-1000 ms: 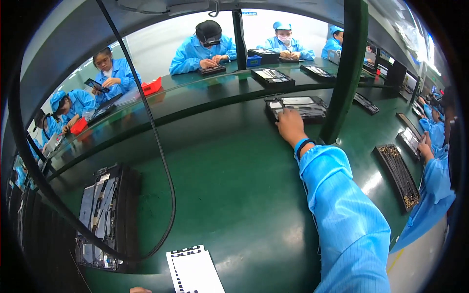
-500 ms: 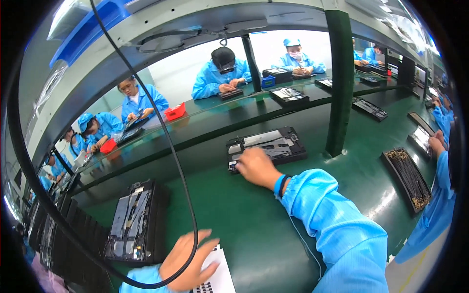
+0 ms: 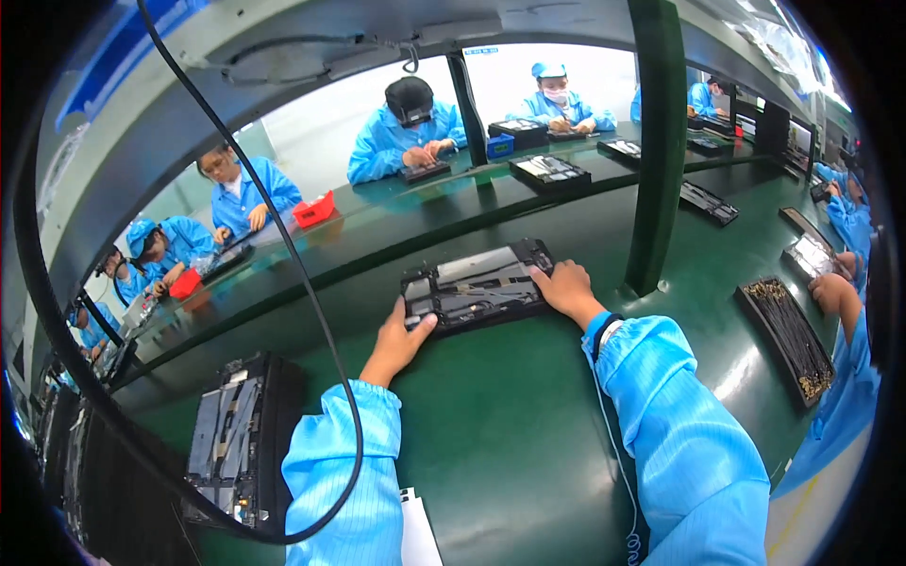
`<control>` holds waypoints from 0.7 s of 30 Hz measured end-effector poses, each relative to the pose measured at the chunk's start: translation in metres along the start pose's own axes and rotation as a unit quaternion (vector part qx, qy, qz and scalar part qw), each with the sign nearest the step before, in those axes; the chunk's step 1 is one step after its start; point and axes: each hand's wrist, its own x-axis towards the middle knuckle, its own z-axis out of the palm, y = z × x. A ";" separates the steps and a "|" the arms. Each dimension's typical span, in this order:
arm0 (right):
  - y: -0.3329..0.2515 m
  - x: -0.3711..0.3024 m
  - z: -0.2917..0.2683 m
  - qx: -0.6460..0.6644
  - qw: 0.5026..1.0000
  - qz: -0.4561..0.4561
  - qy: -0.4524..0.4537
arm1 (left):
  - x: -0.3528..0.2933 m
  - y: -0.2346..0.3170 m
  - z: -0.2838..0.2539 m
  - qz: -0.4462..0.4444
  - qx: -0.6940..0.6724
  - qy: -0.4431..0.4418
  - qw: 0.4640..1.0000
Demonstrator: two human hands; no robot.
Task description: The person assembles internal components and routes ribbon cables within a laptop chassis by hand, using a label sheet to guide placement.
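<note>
A black rectangular tray (image 3: 478, 288) lies on the green table in front of me, filled with silvery panels and dark electronic parts. My left hand (image 3: 400, 341) grips its near left corner, thumb on the top edge. At the right end, my right hand (image 3: 569, 289) has its thumb over the rim and its fingers round the side. The undersides of both grips are hidden. A wristband with a thin cord sits on my right wrist. Left of my left forearm stands a stack of black trays (image 3: 231, 436), its top one holding similar parts. White paper (image 3: 419, 530) lies beside that sleeve.
A black cable (image 3: 300, 274) hangs in a loop across my left side. A green post (image 3: 655, 151) rises beyond my right hand. A tray of thin dark cables (image 3: 785, 340) lies at the right, near a co-worker's hand (image 3: 834, 291). People in blue work across the table.
My left hand has moved up from the paper onto the tray's left corner. My right hand has shifted from its near left part to the right end. The tray appears slightly further left.
</note>
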 end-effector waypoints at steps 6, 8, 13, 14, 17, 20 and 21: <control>-0.032 -0.015 -0.011 0.292 0.942 0.013 0.164 | -0.004 0.007 -0.005 0.034 -0.058 0.141 0.988; -0.045 -0.023 -0.021 0.310 0.931 0.005 0.194 | -0.013 0.024 -0.017 0.048 -0.082 0.252 0.963; -0.066 -0.063 -0.086 0.718 0.690 0.089 -0.022 | -0.049 0.089 -0.056 0.064 -0.081 0.415 0.904; -0.062 -0.072 -0.093 0.727 0.680 0.082 -0.046 | -0.055 0.095 -0.059 0.070 -0.085 0.422 0.900; -0.043 -0.103 -0.118 0.710 0.697 0.081 -0.058 | -0.081 0.120 -0.062 0.070 -0.164 0.369 0.912; -0.011 -0.129 -0.143 0.699 0.700 0.071 -0.127 | -0.131 0.129 -0.076 -0.026 -0.359 0.233 0.904; 0.003 -0.143 -0.150 0.683 0.716 0.086 -0.115 | -0.151 0.125 -0.066 -0.054 -0.349 0.190 0.916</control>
